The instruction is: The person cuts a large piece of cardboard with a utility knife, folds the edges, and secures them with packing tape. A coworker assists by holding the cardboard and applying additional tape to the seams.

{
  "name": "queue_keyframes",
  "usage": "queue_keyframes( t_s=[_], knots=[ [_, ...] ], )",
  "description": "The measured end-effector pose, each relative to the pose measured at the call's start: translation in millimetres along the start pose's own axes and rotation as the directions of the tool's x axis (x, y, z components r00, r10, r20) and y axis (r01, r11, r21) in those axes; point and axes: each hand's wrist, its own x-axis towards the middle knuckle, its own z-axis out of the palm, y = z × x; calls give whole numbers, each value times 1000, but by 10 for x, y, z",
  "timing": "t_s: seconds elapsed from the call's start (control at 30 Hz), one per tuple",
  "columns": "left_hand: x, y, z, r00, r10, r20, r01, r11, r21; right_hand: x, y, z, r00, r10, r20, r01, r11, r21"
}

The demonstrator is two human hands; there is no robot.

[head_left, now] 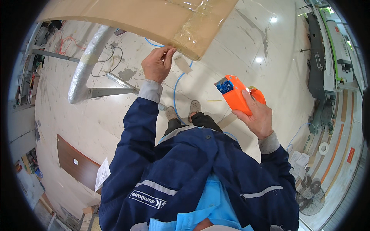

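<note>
My right hand [256, 117] is wrapped round an orange tape dispenser [236, 96] with a blue roller part and a toothed metal edge at its front. It is held in the air, apart from the cardboard. My left hand [158, 63] has its thumb and fingers pinched together at the near edge of a large brown cardboard box [146, 19]. What lies between those fingertips is too small to make out. Shiny clear tape [192, 29] runs over the cardboard near its right corner. A small brown flap [183, 64] hangs below that edge.
A wrapped tube [90, 61] and metal legs [111, 91] stand at the left. Across the pale floor runs a blue hose [175, 90] near my feet. A brown board [77, 159] is at lower left; a fan [310, 194] and machinery [318, 57] are on the right.
</note>
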Motion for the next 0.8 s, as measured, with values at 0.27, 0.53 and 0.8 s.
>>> queue_keyframes(
  t_s=[0.27,0.53,0.8],
  knots=[
    [72,3,-36,998,54,30,-57,992,111,-316,319,-68,999,38,27,-38,999,0],
    [358,0,-313,946,-242,216,108,863,493,-84,772,328,984,175,14,-173,979,-107],
    [367,869,-351,887,258,384,-386,870,308,750,794,900,956,237,-171,-243,970,-17]
  ],
)
